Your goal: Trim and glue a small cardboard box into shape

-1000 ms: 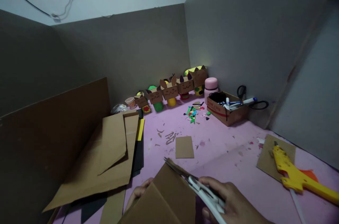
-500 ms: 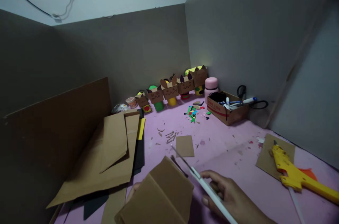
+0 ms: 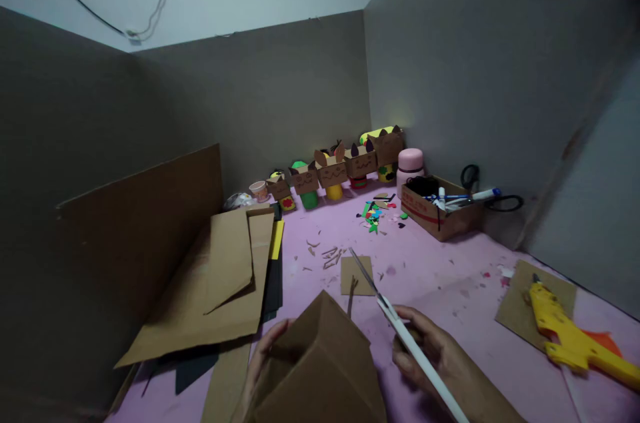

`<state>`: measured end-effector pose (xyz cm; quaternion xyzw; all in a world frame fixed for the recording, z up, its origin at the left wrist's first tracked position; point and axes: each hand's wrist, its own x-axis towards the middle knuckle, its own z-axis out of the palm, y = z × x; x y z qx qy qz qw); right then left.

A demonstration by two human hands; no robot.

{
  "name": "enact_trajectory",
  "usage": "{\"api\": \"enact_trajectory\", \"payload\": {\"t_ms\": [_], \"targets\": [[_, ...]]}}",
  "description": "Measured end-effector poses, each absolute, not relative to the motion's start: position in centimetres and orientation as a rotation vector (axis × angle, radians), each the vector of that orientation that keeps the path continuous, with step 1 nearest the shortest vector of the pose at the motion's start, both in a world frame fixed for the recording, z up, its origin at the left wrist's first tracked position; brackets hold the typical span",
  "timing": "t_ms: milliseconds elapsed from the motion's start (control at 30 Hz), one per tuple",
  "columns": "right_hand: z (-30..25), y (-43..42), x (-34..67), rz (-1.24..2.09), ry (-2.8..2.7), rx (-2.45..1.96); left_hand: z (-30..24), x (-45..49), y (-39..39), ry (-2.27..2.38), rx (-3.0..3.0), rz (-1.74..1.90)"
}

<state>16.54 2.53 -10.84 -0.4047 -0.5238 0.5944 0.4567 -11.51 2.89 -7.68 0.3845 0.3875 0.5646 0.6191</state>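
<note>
My left hand [image 3: 265,359] grips a folded piece of brown cardboard [image 3: 320,369] from its left side, low in the middle of the view. My right hand [image 3: 440,359] is closed around white-handled scissors [image 3: 400,323]. The blades stand wide apart and point up and away just right of the cardboard's peak. One blade rises toward a small cardboard rectangle [image 3: 356,275] that lies flat on the pink surface [image 3: 425,263].
Large cardboard sheets [image 3: 210,289] lie and lean at the left. A yellow glue gun [image 3: 565,336] rests on a cardboard scrap at right. At the back stand several cardboard figures [image 3: 335,173], a pink bottle [image 3: 410,166] and a box of pens [image 3: 440,209]. Paper scraps [image 3: 375,216] litter the middle.
The scissors have come off the cardboard's edge and their blades have spread apart. The cardboard has tilted so its peak points up. The view has shifted slightly left.
</note>
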Motion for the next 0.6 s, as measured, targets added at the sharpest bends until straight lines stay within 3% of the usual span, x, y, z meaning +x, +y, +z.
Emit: {"api": "enact_trajectory", "payload": {"t_ms": [133,367,600], "targets": [[-11.5,2.2,16.4,1.472,-1.256,-0.878,-8.4,-10.6,3.6,0.962,0.95,1.194],[-12.2,2.1,15.8,1.527,-1.205,-0.768,-11.2,-9.6,4.4,0.981,0.991,1.34],[-11.4,2.1,15.6,1.474,-1.187,-0.788,-9.4,-10.2,3.0,0.952,0.983,1.391]]}}
